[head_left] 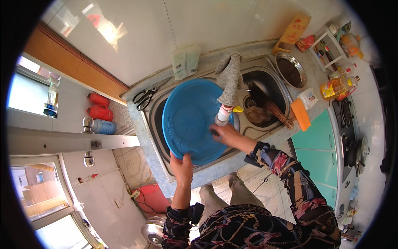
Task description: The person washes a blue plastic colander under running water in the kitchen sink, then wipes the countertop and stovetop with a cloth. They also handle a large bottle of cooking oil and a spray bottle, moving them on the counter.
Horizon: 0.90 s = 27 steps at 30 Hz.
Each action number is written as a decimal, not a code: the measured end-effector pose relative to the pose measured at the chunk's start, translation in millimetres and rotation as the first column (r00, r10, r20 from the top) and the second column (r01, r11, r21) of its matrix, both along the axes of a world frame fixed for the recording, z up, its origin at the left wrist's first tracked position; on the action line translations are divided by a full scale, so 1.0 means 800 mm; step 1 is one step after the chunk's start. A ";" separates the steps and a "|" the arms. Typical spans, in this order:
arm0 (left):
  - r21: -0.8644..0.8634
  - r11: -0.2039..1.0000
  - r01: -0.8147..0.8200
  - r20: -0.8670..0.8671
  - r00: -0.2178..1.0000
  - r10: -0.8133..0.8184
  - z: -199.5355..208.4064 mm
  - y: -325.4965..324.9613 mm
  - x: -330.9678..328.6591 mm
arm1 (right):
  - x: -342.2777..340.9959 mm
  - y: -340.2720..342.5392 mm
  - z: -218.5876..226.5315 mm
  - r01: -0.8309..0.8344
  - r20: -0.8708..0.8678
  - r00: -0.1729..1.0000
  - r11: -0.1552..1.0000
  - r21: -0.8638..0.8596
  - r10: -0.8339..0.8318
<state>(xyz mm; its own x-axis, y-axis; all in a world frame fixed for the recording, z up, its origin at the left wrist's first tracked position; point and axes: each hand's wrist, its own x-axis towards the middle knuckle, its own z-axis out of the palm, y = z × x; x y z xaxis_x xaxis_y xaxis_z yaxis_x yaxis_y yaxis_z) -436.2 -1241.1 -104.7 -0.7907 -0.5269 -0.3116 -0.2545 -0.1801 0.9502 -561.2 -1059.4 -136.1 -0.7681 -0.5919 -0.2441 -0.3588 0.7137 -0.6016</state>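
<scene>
A large blue plastic basin (pixel 188 108) with ribbed sides sits over the left bowl of the steel sink (pixel 248 132). Its near rim is in the grip of my left hand (pixel 181 167), thumb on the inside. My right hand (pixel 227 135) is over the basin's right side, just below the tap nozzle (pixel 224 114). Its fingers are curled around something small and dark, too unclear to name. Grey cloth (pixel 230 79) wraps the tap above. In the right bowl lie a brown bristly brush (pixel 271 106) and a brownish piece (pixel 256 114).
Black-handled scissors (pixel 144 99) lie left of the basin, and pale packets (pixel 186 62) lean on the back wall. To the right are a steel bowl (pixel 290 69), an orange cloth (pixel 301 114), an oil bottle (pixel 338 88) and a stove (pixel 345 114).
</scene>
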 end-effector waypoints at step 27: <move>-0.262 0.965 0.023 -0.071 0.997 -0.043 0.007 -0.001 -0.006 | 0.054 -0.015 -0.016 -0.169 -0.064 0.986 0.908 -0.383 0.157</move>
